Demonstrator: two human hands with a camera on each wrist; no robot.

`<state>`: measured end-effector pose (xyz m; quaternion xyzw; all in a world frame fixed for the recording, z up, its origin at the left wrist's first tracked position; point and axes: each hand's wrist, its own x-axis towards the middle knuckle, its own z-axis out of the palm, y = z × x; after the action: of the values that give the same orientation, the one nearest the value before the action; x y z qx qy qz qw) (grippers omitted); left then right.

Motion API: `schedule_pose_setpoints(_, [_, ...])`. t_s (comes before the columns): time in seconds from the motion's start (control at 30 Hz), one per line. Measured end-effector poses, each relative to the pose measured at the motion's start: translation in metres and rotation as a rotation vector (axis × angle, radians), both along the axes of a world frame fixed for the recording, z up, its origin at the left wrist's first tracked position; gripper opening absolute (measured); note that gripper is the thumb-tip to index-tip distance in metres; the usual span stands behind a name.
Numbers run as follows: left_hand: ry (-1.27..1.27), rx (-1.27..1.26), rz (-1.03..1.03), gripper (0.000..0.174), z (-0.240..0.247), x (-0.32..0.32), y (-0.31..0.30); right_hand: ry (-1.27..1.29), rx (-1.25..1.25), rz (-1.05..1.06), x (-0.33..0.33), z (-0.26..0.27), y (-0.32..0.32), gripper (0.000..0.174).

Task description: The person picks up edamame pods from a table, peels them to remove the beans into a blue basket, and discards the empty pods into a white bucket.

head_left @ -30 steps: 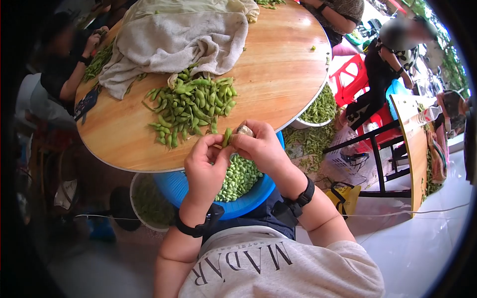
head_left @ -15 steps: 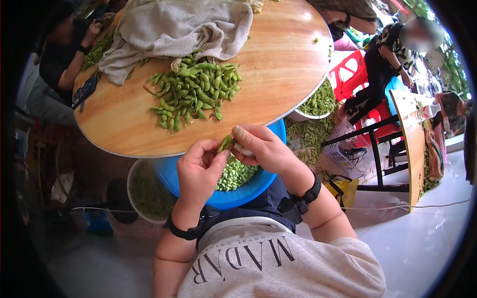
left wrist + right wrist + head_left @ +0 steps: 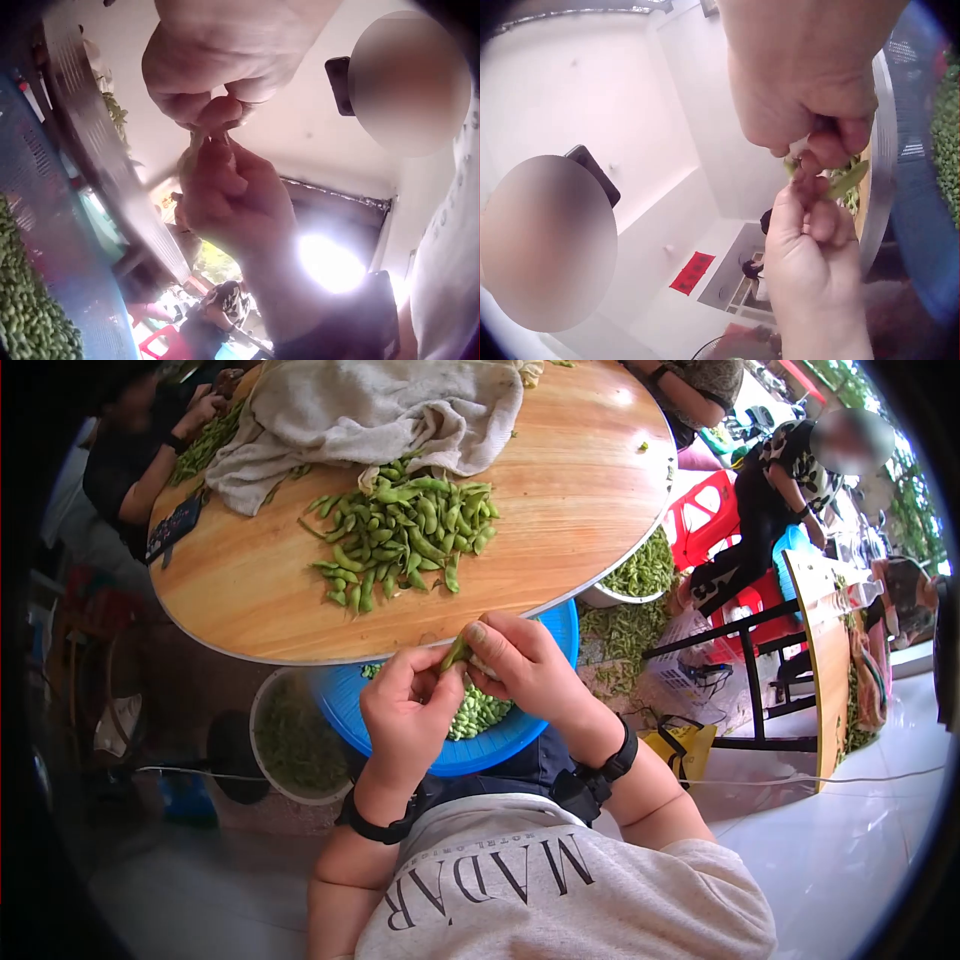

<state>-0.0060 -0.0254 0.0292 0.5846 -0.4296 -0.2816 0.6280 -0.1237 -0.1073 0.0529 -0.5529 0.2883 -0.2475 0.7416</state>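
Observation:
Over the front edge of the round wooden table, my two hands meet around one green edamame pod (image 3: 457, 652). The left hand (image 3: 405, 700) pinches the pod between thumb and curled fingers. My right hand (image 3: 535, 668) grips its other end, the thumb lying along the pod. In the right wrist view the pod (image 3: 849, 180) sticks out sideways between the fingers. Something whitish shows under the right fingers, mostly hidden by them. Below the hands, a blue basin (image 3: 345, 712) in the lap holds shelled green beans (image 3: 482, 712).
A heap of unshelled pods (image 3: 405, 535) lies on the table (image 3: 580, 480), with a pale cloth (image 3: 370, 420) behind it. Tubs stand on the floor left (image 3: 300, 735) and right (image 3: 640, 570), the right one full of pods. Other people sit around the table.
The pod was upright between the fingertips and now lies tilted, with the right thumb on it. The table and heap have shifted up and slightly right in the head view.

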Motion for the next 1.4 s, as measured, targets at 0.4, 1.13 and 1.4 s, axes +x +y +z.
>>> schedule_pose_setpoints(0.4, [0.920, 0.155, -0.179, 0.010, 0.002, 0.014, 0.001, -0.007, -0.271, -0.071, 0.000, -0.026, 0.009, 0.023])
schedule_pose_setpoints(1.13, [0.667, 0.454, -0.178, 0.008, -0.020, 0.002, 0.015, 0.208, -0.242, 0.103, -0.020, -0.055, -0.001, 0.018])
schedule_pose_setpoints(1.4, [0.397, 0.445, -0.100, 0.005, -0.032, 0.002, 0.007, 0.394, -0.573, -0.016, -0.031, -0.093, -0.007, 0.022])
